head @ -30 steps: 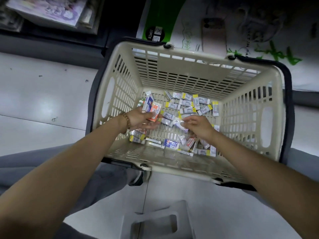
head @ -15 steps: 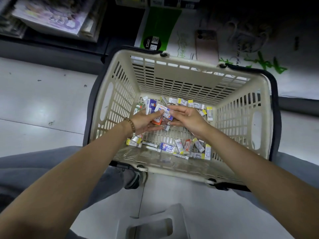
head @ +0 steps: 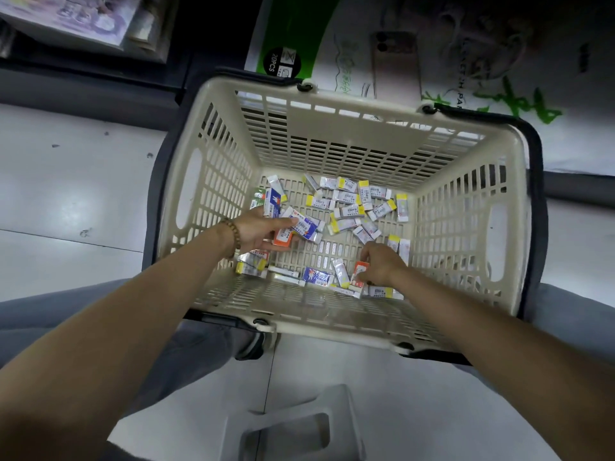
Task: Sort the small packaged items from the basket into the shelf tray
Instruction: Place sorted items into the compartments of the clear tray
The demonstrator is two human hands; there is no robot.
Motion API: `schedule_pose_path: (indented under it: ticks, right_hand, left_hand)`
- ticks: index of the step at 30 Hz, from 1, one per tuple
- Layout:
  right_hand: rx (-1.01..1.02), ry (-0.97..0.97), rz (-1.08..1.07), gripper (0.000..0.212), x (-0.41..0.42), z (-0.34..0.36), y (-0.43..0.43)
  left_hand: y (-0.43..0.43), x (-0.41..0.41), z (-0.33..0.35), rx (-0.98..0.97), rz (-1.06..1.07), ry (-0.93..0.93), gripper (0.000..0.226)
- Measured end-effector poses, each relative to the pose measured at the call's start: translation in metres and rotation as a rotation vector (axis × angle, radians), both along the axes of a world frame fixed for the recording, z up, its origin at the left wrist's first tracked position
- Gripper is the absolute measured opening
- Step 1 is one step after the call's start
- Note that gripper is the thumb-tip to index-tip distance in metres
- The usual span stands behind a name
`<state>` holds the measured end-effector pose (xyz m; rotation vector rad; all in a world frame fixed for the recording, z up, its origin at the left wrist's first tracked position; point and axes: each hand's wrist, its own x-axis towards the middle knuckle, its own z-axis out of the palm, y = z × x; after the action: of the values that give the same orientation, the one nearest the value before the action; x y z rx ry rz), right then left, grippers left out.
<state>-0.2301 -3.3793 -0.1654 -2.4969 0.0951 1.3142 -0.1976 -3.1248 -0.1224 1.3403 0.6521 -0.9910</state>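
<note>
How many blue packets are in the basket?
3: one blue packet at far left, one in the left hand, one against the near wall of the basket. More may be hidden.

Pale tiled floor (head: 83, 201) carries a cream slatted basket (head: 336, 126) at its far edge, beside a white-and-green printed bag (head: 349, 61); a dark shoe (head: 253, 347) sits just beside the basket's near left corner, a grey stool (head: 299, 404) nearer

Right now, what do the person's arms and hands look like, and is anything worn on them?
No sleeves or gloves: the left hand and right hand are bare to the forearms. A brown beaded bracelet circles the left wrist.
</note>
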Motion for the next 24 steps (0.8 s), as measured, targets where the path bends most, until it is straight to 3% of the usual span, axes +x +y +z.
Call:
schedule_pose_path:
  ticks: [2, 7, 9, 10, 12, 14, 19, 22, 24]
  right_hand:
    - [0.080, 0.005, -0.085, 0.026, 0.001, 0.000, -0.004]
    - [0.262, 0.057, -0.341, 0.025, -0.003, 0.003, -0.011]
    - [0.294, 0.119, -0.348, 0.008, -0.006, 0.004, -0.009]
    - [0.282, 0.109, -0.291, 0.013, -0.006, 0.004, -0.008]
    - [0.268, 0.049, -0.258, 0.021, -0.001, 0.008, -0.003]
    - [0.324, -0.008, -0.387, 0.027, 0.009, 0.018, 0.001]
    - [0.728, -0.007, -0.692, 0.032, 0.042, 0.061, 0.025]
    - [0.871, 0.047, -0.671, 0.026, 0.047, 0.079, 0.049]
    - [0.886, 0.060, -0.630, 0.018, 0.043, 0.080, 0.063]
  left_hand:
    - [0.000, 0.001, 0.000, 0.012, -0.019, -0.012, 0.080]
    - [0.002, 0.000, 0.006, 0.011, -0.037, -0.086, 0.040]
    - [0.004, -0.002, 0.008, 0.022, -0.006, -0.089, 0.030]
    - [0.005, -0.003, 0.009, 0.032, 0.011, -0.087, 0.027]
    - [0.008, -0.004, 0.012, 0.050, 0.024, -0.083, 0.029]
    - [0.011, -0.005, 0.014, 0.064, 0.024, -0.085, 0.033]
    - [0.006, -0.005, 0.021, 0.004, 0.097, -0.072, 0.029]
    - [-0.001, -0.003, 0.024, -0.037, 0.098, -0.090, 0.040]
    - [-0.005, -0.002, 0.024, -0.012, 0.059, -0.112, 0.060]
